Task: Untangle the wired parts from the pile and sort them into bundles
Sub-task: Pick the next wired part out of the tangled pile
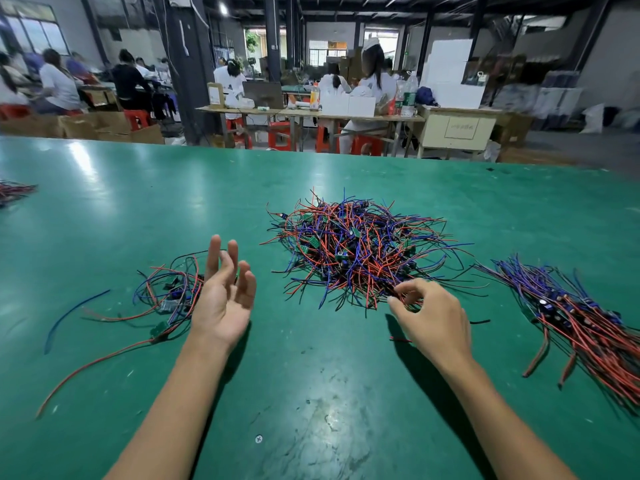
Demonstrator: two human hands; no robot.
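Note:
A tangled pile (356, 247) of small green boards with red, blue and black wires lies in the middle of the green table (138, 202). My right hand (431, 317) is at the pile's near edge, thumb and fingers pinching wires there. My left hand (225, 292) hovers palm up with straight fingers and holds nothing. Just left of it lies a small loose cluster of wired parts (166, 292). At the right, a laid-out bundle of wired parts (581, 317) has its wires running in one direction.
A single blue wire (69, 315) and a long red wire (86, 372) lie loose at the left. Another wire heap (14, 190) sits at the far left edge. Beyond the table's far edge, people work at benches with red stools and cartons.

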